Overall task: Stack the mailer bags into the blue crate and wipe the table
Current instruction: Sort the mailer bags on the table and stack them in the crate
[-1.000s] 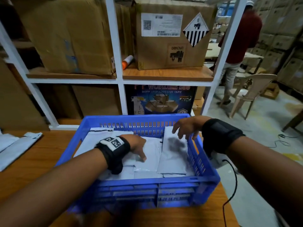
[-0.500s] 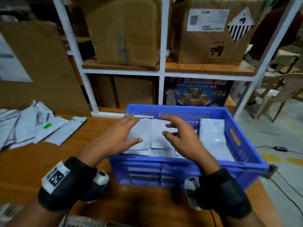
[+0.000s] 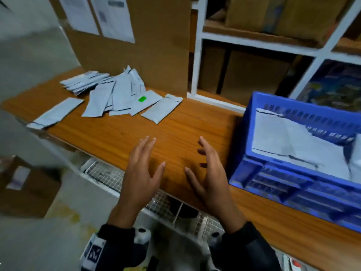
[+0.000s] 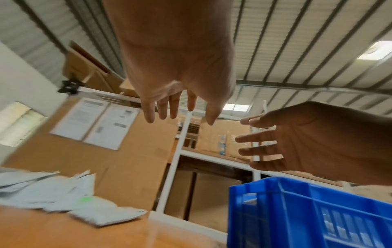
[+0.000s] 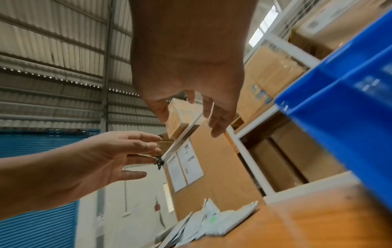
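1. The left hand was held over the wooden table, near its front edge, with the fingers straight and a little spread, and it held nothing.
2. The right hand was just beside it, on the side of the crate, with the palm turned toward the left hand; its fingers were apart and only loosely bent, and it was also empty.
3. I could not tell if either hand touched the table top or only hung above it.
4. The blue crate stood on the table to the right of the hands, close to the right hand but apart from it.
5. Inside the crate several grey mailer bags lay flat, one over another.
6. More mailer bags lay in a loose pile at the far left part of the table, well apart from the hands; one of them had a small green sticker.
7. 1 single bag lay at the right edge of this pile, and another bag lay at the left end of the table, partly over the edge.
8. Behind the pile a big brown cardboard sheet stood upright, with 2 white papers fixed on it.
9. Right of this there was a white shelf frame with cardboard boxes on it.
10. A brown box stood on the floor, to the left below the table.
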